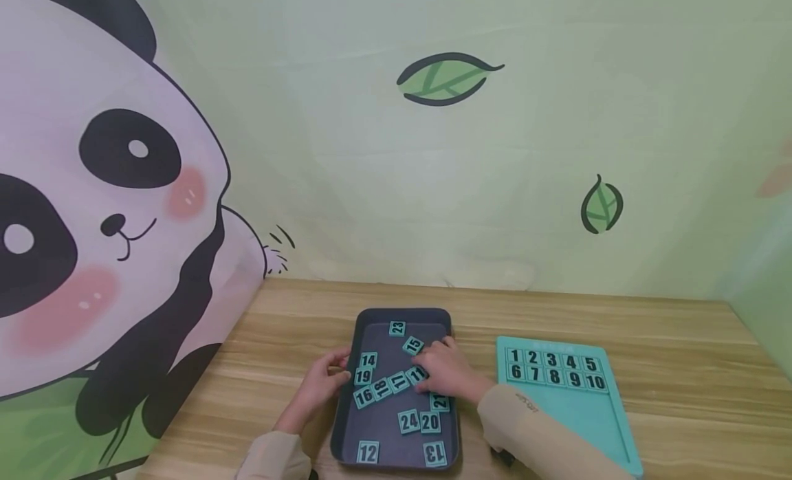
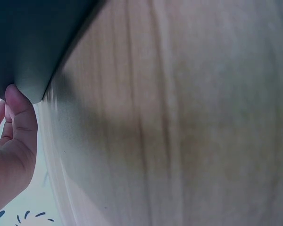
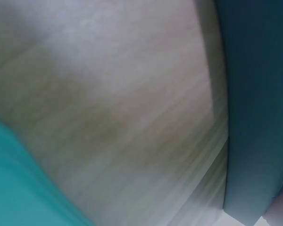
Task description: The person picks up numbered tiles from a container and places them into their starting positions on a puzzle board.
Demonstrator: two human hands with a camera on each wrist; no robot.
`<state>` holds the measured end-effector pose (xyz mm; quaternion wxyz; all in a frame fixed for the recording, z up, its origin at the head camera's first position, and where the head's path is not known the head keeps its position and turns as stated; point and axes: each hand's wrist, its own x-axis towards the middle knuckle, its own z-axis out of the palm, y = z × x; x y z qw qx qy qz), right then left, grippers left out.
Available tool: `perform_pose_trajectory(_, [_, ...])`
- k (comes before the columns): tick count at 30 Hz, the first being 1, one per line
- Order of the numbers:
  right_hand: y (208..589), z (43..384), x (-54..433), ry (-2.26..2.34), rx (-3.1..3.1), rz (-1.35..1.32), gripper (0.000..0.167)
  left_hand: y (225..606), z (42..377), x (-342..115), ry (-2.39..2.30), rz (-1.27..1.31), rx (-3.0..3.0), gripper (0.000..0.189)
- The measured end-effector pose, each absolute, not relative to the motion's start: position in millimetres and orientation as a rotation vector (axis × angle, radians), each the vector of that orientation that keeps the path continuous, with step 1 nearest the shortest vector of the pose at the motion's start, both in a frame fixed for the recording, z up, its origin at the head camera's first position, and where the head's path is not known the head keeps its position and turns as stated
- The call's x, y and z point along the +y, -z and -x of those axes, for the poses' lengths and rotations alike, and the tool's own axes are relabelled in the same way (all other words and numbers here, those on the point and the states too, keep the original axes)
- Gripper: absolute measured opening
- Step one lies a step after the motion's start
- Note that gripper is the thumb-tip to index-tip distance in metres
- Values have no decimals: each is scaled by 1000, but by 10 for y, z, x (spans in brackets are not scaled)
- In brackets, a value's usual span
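Note:
A dark shallow tray (image 1: 386, 346) lies on the table with several teal number tiles in it. My left hand (image 1: 322, 384) holds the tray's left rim; in the left wrist view, the fingers (image 2: 22, 110) are at the outer wall. My right hand (image 1: 450, 371) reaches over the right rim, thumb and index finger on either side of the 11 tile (image 1: 417, 375). That tile ends a slanted row with the 17 (image 1: 399, 382), 18 (image 1: 381, 388) and 16 (image 1: 364, 396) tiles. Just above the fingers lies the 15 tile (image 1: 412, 345). Below the hand, the 21 tile (image 1: 439, 402) is partly covered.
To the right, a teal board (image 1: 572, 418) carries tiles 1 to 10 in two rows. Other tiles in the tray include the 23 (image 1: 397, 328), the 12 (image 1: 368, 452) and an upside-down 13 (image 1: 435, 454). A panda-printed backdrop (image 1: 383, 212) stands behind the wooden table (image 1: 297, 304).

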<state>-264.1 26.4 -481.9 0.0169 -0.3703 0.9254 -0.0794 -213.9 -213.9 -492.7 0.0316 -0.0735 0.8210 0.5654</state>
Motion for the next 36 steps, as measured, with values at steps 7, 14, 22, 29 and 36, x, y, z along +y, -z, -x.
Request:
perform_pose_trajectory(7, [4784, 2612, 282, 233, 2854, 1177, 33, 4917, 2134, -2130, -1725, 222, 2543, 41])
perform_pose_trajectory(14, [4610, 2585, 401, 476, 2834, 1118, 34, 4890, 2126, -2113, -1743, 235, 2524, 42])
perform_pose_trajectory(22, [4453, 2515, 732, 690, 2794, 971, 35, 4872, 2125, -2103, -1712, 240, 2529, 41])
perform_pose_trajectory(29, [4421, 2434, 1114, 713, 2862, 826, 36, 4879, 2128, -2101, -1717, 243, 2527, 41])
perform_pose_trajectory(36, [4527, 2391, 1481, 620, 2999, 780, 34, 4890, 2139, -2108, -1708, 249, 2518, 42])
